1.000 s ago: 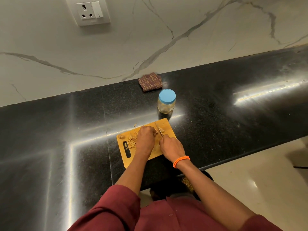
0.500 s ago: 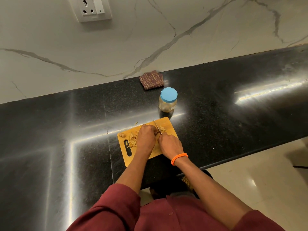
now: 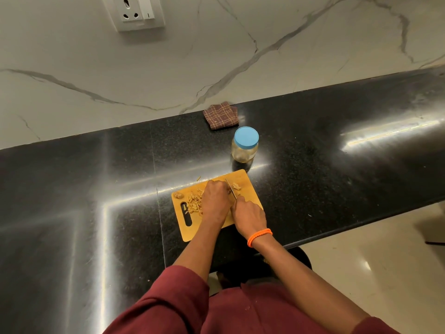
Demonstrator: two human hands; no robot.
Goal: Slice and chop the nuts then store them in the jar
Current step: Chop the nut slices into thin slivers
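Since a second ago: knife blade has crept slightly toward the left hand; cutting continues, slicing step unfinished. Right hand grip is curled round the knife handle. Left hand fingers curled down over the nut being cut; the nut itself is hidden, so what they pinch cannot be told. Landmark: cutting board on the counter. Count: one heap of slivers on board's left part, one whole nut at its left corner, few pieces right of blade. One jar, lid on, just behind the board. One cloth farther behind.
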